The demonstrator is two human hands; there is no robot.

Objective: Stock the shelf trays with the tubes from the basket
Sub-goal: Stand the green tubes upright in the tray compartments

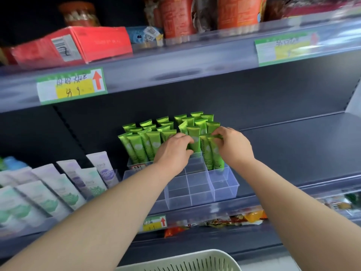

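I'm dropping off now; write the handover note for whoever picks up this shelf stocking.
Left hand: grips one of the green tubes in the middle of the clear tray.
Right hand: pinches the top of a tube at the tray's right side.
Done: back rows hold upright tubes.
Left: front compartments are empty. The basket sits below, its contents out of view.

Dark shelf (293,145) with clear divided tray (224,189) beside pale tubes (58,188)
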